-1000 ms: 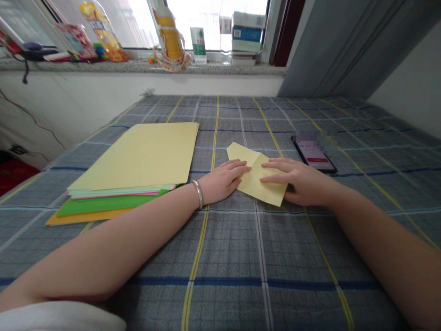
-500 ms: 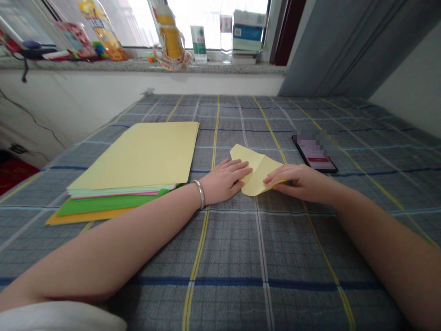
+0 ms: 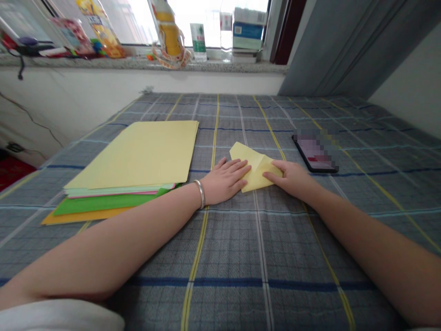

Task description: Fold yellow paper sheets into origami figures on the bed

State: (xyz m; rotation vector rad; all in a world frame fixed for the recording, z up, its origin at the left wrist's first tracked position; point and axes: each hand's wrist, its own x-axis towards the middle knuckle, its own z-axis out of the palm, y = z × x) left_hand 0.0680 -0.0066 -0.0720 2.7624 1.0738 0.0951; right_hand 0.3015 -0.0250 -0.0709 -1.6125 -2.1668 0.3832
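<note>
A small pale yellow folded paper (image 3: 253,168) lies on the checked cloth (image 3: 241,239) in the middle of the view. My left hand (image 3: 225,179), with a silver bracelet on the wrist, lies flat with its fingers stretched out, holding down the paper's left edge. My right hand (image 3: 291,177) rests on the paper's right side, fingers pressing a folded flap down flat. The paper's far corner points away from me.
A stack of coloured sheets (image 3: 134,165), yellow on top with green and orange below, lies to the left. A phone (image 3: 315,154) lies to the right of the paper. Bottles and boxes (image 3: 248,32) stand on the window sill behind. A grey curtain hangs at the right.
My right hand lifted the paper's near right part and folded it over towards the middle, then pressed it down. The paper now looks smaller. My left hand stayed in place.
</note>
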